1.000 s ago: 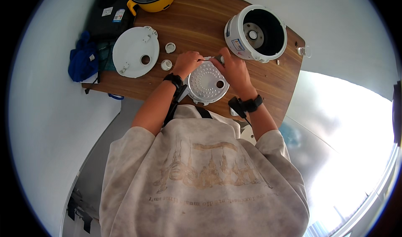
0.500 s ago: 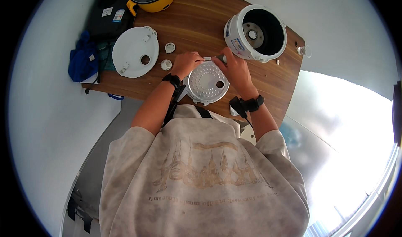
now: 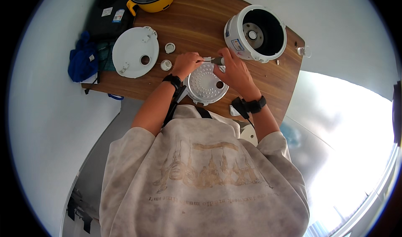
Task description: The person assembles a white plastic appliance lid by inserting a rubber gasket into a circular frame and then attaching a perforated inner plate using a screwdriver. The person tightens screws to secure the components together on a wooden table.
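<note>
Both hands' fingers curl at the perforated lid plate (image 3: 206,84), right hand (image 3: 233,71) gripping a screwdriver (image 3: 214,61).

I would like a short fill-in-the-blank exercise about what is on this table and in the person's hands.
1. The right hand holds a ____ by its dark handle.
2. Both hands work at the far edge of a round perforated metal ____.
3. The white rice cooker on the wooden table stands with no ____ on top.
4. The left hand is beside two small white caps.

Missing words: screwdriver; plate; lid

Left hand (image 3: 186,64) steadies perforated metal disc (image 3: 206,83); right hand (image 3: 235,71) holds screwdriver (image 3: 216,61) at its rim.
</note>
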Motion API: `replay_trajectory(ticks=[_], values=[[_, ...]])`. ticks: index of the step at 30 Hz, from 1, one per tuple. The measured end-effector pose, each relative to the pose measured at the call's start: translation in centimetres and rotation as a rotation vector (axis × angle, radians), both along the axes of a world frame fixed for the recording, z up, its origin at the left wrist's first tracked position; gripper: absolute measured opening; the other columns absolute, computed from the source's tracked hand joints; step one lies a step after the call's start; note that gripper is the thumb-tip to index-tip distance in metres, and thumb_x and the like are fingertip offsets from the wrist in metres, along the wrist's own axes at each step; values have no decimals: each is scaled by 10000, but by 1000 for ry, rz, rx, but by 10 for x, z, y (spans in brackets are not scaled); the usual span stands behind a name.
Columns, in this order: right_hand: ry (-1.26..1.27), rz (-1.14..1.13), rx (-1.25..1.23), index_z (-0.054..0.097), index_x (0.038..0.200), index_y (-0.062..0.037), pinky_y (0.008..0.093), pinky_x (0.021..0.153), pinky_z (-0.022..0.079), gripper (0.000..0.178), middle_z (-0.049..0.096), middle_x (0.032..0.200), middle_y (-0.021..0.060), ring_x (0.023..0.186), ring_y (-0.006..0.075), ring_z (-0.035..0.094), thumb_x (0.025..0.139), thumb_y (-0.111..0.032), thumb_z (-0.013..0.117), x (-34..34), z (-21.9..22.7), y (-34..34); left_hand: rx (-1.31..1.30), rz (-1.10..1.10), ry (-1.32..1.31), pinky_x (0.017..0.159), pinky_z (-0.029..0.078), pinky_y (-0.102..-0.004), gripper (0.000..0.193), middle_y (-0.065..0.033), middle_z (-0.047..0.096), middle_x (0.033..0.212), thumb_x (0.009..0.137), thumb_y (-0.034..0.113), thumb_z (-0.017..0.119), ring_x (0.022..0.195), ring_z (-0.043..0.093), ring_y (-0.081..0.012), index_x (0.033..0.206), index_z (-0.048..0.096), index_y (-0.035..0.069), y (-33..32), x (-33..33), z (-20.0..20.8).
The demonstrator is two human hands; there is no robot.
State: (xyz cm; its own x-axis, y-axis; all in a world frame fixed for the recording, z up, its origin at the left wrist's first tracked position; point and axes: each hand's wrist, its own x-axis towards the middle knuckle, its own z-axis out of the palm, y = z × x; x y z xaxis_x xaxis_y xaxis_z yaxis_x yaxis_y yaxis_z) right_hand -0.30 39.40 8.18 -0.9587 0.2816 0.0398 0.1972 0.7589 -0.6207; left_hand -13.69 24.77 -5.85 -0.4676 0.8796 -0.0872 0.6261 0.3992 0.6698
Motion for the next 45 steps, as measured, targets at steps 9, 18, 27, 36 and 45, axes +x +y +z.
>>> replay_trajectory(ticks=[9,18,27,36,45], values=[[7,92,-5,531,1085,-65,428,656,551,234,589,1043,136,856,368,635,889,-139,638,-1,-5,-2,39,25,0,691,543,-379,122,-6,681,873,854,198,673,817,666,-248,940,750,159,0,1,1],[44,-31,-60,542,1063,-65,437,636,544,234,623,957,147,781,379,643,878,-138,665,-2,-10,1,-40,84,-111,728,544,-391,145,-27,710,931,848,209,669,872,670,-271,960,733,145,0,-1,6],[45,20,-20,542,1061,-64,442,645,545,227,615,979,144,817,375,640,876,-128,657,0,-11,1,-44,95,0,713,544,-382,142,-35,708,923,869,230,646,844,674,-272,954,732,156,2,3,5],[18,150,49,550,1096,-33,420,668,564,264,591,1035,146,819,347,647,837,-45,603,0,6,-5,-64,118,65,681,547,-387,130,-23,718,871,848,261,645,802,682,-259,884,751,196,5,5,2],[-44,308,173,560,1033,4,385,703,568,284,582,993,141,829,329,645,755,4,619,-7,15,-3,-38,132,22,703,546,-390,127,-31,714,877,843,241,656,828,679,-264,893,752,175,4,4,0]])
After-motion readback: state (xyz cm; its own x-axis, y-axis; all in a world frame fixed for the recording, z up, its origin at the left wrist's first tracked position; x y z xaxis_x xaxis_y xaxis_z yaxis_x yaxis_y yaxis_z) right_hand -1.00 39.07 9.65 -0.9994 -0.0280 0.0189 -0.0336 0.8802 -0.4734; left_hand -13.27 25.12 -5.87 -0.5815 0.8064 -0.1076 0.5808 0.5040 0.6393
